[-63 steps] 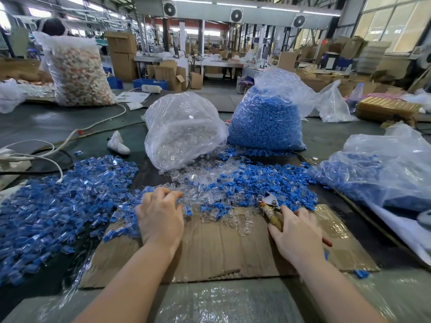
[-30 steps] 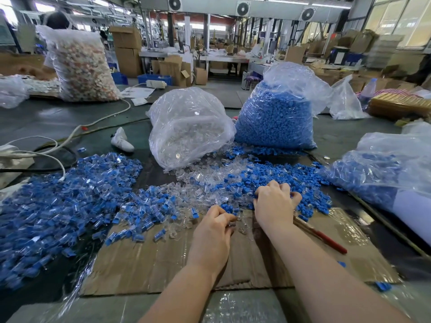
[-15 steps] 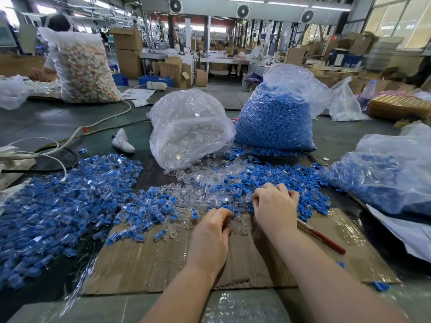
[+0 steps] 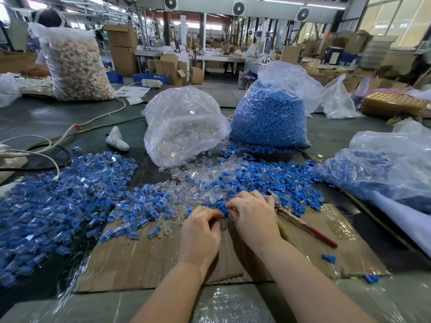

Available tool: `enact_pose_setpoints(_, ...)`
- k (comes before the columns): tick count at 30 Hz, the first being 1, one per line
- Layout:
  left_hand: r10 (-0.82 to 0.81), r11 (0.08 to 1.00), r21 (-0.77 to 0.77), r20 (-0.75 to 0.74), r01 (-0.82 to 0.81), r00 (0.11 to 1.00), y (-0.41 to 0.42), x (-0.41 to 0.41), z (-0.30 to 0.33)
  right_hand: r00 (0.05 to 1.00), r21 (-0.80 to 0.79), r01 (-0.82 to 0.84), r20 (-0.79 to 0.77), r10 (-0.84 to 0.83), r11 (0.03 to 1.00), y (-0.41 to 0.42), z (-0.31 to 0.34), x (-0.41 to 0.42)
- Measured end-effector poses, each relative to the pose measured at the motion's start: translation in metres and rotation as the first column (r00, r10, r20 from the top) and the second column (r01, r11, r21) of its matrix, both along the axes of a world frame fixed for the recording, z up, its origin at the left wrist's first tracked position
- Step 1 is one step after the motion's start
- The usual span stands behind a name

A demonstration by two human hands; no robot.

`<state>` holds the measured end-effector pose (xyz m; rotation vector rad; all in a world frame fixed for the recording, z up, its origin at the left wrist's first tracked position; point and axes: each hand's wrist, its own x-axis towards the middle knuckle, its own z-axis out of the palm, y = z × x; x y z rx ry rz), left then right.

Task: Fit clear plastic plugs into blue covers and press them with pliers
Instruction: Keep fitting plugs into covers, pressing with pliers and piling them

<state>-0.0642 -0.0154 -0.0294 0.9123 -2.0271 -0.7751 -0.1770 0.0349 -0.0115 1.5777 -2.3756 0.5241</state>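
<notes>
fitting looks like the step in hand: in the head view, the only one, the left hand and right hand meet over the far edge of the cardboard sheet on the counter. the left fingers are curled and seem to pinch a small clear plug, while the right fingers are curled close against a blue cover at the same spot; whether plug and cover are already joined i cannot tell, they are too small and half hidden. the pliers lie on the cardboard just beside the right hand, red handles pointing toward the near right, held by no one. my guess is the next move calls for seating the plug squarely in the cover, then the right hand reaching the short way over to take up the pliers and squeeze the pair.

containers next. a clear bag behind the hands holds clear plugs and spills them onto the counter. just right of it a taller bag is packed with blue covers, also spilling at its foot. a third bag at the right holds blue and clear pieces, probably joined ones. a loose heap of blue and clear pieces spreads over the left. far back left stands a bag of pale mixed bits.
</notes>
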Motion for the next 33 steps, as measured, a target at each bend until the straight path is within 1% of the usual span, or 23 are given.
enact_pose_setpoints(5,0.024,0.999,0.031,-0.011,-0.024,1.0,-0.002,-0.001,0.001,0.998,0.12,-0.005,-0.055,0.012,0.993,-0.01,0.006,0.004)
enact_pose_setpoints(8,0.005,0.999,0.032,-0.016,-0.004,1.0,-0.002,0.0,0.001,0.997,0.146,-0.017,-0.069,0.027,0.989,-0.011,0.008,0.005)
enact_pose_setpoints(10,-0.023,0.999,0.022,-0.018,0.024,1.0,-0.002,0.0,0.001,0.997,0.136,-0.026,-0.069,0.035,0.99,-0.009,0.007,0.005)
enact_pose_setpoints(13,-0.082,0.996,0.032,-0.017,0.082,0.997,-0.001,0.0,0.001,0.998,0.071,-0.053,-0.025,0.055,0.996,-0.001,0.003,0.004)
enact_pose_setpoints(16,-0.118,0.991,0.066,-0.016,0.119,0.993,-0.001,0.0,-0.001,0.992,-0.079,-0.077,0.096,0.085,0.994,0.009,0.002,0.006)
enact_pose_setpoints(18,-0.128,0.99,0.064,-0.002,0.128,0.992,-0.001,0.001,-0.001,0.983,-0.186,-0.054,0.163,0.085,0.981,0.015,0.0,0.007)
enact_pose_setpoints(23,-0.1,0.993,0.068,0.002,0.099,0.995,-0.001,0.002,0.0,0.966,-0.341,0.037,0.252,0.053,0.939,0.028,-0.008,0.013)
enact_pose_setpoints(26,-0.11,0.983,0.146,-0.028,0.113,0.993,0.0,0.001,0.0,0.953,-0.409,0.047,0.292,0.082,0.911,0.033,-0.013,0.015)
enact_pose_setpoints(29,-0.118,0.966,0.224,-0.074,0.132,0.99,0.001,0.001,0.001,0.92,-0.467,0.064,0.371,0.129,0.882,0.036,-0.014,0.016)
enact_pose_setpoints(33,-0.145,0.964,0.215,-0.078,0.158,0.986,0.0,0.002,0.001,0.898,-0.483,0.044,0.403,0.178,0.874,0.036,-0.015,0.019)
